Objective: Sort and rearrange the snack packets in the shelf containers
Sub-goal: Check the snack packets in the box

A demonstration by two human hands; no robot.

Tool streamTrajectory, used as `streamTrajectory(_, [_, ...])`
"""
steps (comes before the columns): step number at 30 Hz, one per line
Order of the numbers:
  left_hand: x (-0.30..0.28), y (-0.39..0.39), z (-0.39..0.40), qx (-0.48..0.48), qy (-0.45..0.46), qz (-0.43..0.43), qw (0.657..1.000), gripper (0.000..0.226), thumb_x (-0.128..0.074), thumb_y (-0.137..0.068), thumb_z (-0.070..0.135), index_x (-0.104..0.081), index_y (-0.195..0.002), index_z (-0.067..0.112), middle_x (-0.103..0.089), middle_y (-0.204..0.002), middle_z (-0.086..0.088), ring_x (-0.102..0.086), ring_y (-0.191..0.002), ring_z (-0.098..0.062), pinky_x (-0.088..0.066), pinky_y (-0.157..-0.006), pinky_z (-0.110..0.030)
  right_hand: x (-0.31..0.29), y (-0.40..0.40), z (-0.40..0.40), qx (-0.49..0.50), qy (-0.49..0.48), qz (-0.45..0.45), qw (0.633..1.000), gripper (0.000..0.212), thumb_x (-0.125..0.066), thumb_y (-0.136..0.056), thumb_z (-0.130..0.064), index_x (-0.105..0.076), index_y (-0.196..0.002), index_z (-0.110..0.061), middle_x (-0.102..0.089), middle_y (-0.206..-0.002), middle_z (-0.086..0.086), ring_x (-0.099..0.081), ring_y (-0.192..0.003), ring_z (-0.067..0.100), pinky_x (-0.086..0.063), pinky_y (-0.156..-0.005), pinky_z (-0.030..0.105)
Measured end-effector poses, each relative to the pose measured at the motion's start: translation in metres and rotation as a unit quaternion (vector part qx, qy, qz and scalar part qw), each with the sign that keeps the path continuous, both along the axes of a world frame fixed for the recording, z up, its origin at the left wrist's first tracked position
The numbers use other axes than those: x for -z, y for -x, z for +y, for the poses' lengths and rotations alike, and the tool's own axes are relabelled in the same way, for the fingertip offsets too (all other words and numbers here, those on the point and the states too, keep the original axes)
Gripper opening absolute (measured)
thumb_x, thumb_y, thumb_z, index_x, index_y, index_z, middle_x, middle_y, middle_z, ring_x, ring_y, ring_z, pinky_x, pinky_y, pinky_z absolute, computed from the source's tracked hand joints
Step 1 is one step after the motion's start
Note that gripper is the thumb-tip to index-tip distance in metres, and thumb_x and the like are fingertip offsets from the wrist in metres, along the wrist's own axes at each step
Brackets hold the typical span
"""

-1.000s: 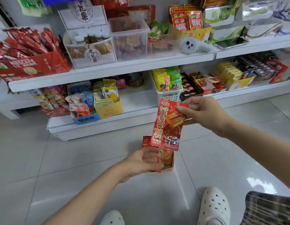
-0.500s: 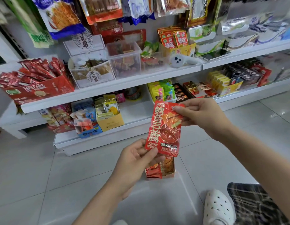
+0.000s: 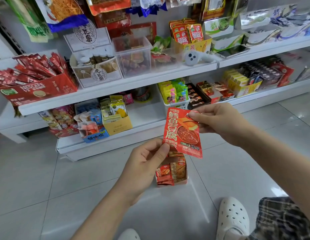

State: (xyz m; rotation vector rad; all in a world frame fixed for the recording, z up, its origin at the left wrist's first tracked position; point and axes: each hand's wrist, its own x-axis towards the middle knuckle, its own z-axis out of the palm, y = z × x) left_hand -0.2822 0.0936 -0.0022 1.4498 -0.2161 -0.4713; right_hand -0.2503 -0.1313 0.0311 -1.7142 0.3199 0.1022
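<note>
The red snack packet [image 3: 182, 134] hung upright in the air before the lower shelf [image 3: 147, 116], long axis near vertical, printed face toward the camera. The right hand [image 3: 220, 123] pinched its top corner; the left hand [image 3: 145, 163] pinched its bottom-left edge. It was glossy, with pale characters. Below it a small carton [image 3: 173, 172] of packets stood on the floor [image 3: 81, 179].

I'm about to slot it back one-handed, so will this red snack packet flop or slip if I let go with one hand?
The red packet is thin and flat, pinched at opposite corners by the right hand and left hand, so it would probably droop from one corner. Its glossy film looks slippery. It seems light.
</note>
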Motion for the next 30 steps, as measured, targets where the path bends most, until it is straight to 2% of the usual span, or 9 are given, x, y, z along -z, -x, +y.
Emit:
streamTrajectory(8, [-0.021, 0.013, -0.001, 0.020, -0.023, -0.029, 0.999, 0.043, -0.063, -0.083, 0.049, -0.070, -0.106, 0.013, -0.072, -0.107, -0.004, -0.067, -0.104, -0.018, -0.052, -0.096, -0.049, -0.004, 0.019, 0.002, 0.026, -0.047, -0.005, 0.999, 0.034, -0.070, -0.080, -0.032, -0.070, -0.106, -0.009, -0.075, -0.092, 0.015, -0.070, -0.081, 0.018, -0.054, -0.055, 0.019])
streamTrajectory(12, [-0.040, 0.040, -0.001, 0.043, -0.004, -0.006, 0.999, 0.036, -0.061, -0.083, 0.048, -0.070, -0.094, 0.014, -0.070, -0.110, -0.007, -0.066, -0.105, -0.020, -0.056, -0.090, -0.041, -0.033, 0.044, -0.001, 0.058, -0.037, -0.071, 0.995, 0.025, -0.072, -0.082, -0.025, -0.071, -0.100, -0.006, -0.074, -0.081, 0.009, -0.067, -0.070, 0.015, -0.055, -0.054, 0.020])
streamTrajectory(14, [-0.053, 0.051, -0.001, 0.054, 0.003, 0.008, 0.999, 0.028, -0.056, -0.084, 0.041, -0.068, -0.081, 0.015, -0.068, -0.112, -0.014, -0.065, -0.106, -0.026, -0.054, -0.095, -0.042, -0.053, 0.054, -0.004, 0.066, -0.009, -0.116, 0.991, 0.022, -0.073, -0.083, -0.022, -0.072, -0.098, -0.006, -0.074, -0.073, 0.003, -0.067, -0.063, 0.013, -0.053, -0.053, 0.019])
streamTrajectory(17, [-0.068, 0.052, -0.001, 0.065, -0.012, 0.003, 0.998, 0.030, -0.054, -0.086, 0.039, -0.065, -0.074, 0.014, -0.068, -0.104, -0.012, -0.066, -0.103, -0.025, -0.048, -0.102, -0.048, -0.080, 0.061, -0.007, 0.064, 0.010, -0.160, 0.985, 0.017, -0.074, -0.082, -0.021, -0.072, -0.094, -0.009, -0.074, -0.068, 0.001, -0.066, -0.055, 0.012, -0.052, -0.051, 0.018])
streamTrajectory(19, [-0.070, 0.040, -0.005, 0.055, -0.040, -0.004, 0.998, 0.033, -0.053, -0.089, 0.039, -0.066, -0.083, 0.009, -0.069, -0.103, -0.013, -0.065, -0.107, -0.026, -0.051, -0.100, -0.044, -0.087, 0.053, -0.010, 0.060, 0.015, -0.170, 0.984, 0.017, -0.075, -0.081, -0.021, -0.072, -0.093, -0.010, -0.074, -0.068, 0.001, -0.066, -0.053, 0.012, -0.052, -0.050, 0.018])
streamTrajectory(21, [-0.069, 0.018, -0.013, 0.036, -0.073, -0.015, 0.997, 0.040, -0.054, -0.088, 0.043, -0.065, -0.103, 0.007, -0.070, -0.109, -0.011, -0.065, -0.109, -0.021, -0.052, -0.099, -0.040, -0.089, 0.036, -0.016, 0.051, 0.033, -0.163, 0.985, 0.019, -0.077, -0.079, -0.023, -0.073, -0.093, -0.011, -0.075, -0.071, 0.000, -0.068, -0.057, 0.011, -0.053, -0.050, 0.019])
streamTrajectory(24, [-0.061, -0.028, -0.033, 0.031, -0.076, -0.004, 0.997, 0.041, -0.054, -0.084, 0.048, -0.062, -0.114, 0.020, -0.073, -0.108, 0.000, -0.068, -0.103, -0.011, -0.051, -0.099, -0.035, -0.072, -0.004, -0.022, 0.045, 0.075, -0.134, 0.987, 0.021, -0.078, -0.079, -0.029, -0.074, -0.091, -0.013, -0.075, -0.071, -0.002, -0.071, -0.064, 0.010, -0.051, -0.050, 0.019])
streamTrajectory(26, [-0.050, -0.066, -0.052, 0.037, -0.065, 0.011, 0.997, 0.030, -0.055, -0.091, 0.039, -0.062, -0.116, 0.025, -0.074, -0.107, 0.002, -0.069, -0.102, -0.013, -0.052, -0.094, -0.034, -0.051, -0.040, -0.029, 0.050, 0.081, -0.113, 0.989, 0.019, -0.078, -0.079, -0.030, -0.074, -0.086, -0.012, -0.073, -0.065, -0.005, -0.068, -0.058, 0.005, -0.048, -0.047, 0.016])
streamTrajectory(30, [-0.027, -0.143, -0.085, 0.012, -0.068, 0.020, 0.997, 0.025, -0.057, -0.096, 0.020, -0.061, -0.120, 0.017, -0.074, -0.107, -0.003, -0.071, -0.097, -0.020, -0.057, -0.084, -0.037, -0.015, -0.112, -0.047, 0.066, 0.047, -0.067, 0.994, 0.023, -0.078, -0.079, -0.030, -0.072, -0.084, -0.008, -0.072, -0.063, -0.006, -0.065, -0.056, 0.002, -0.050, -0.052, 0.018])
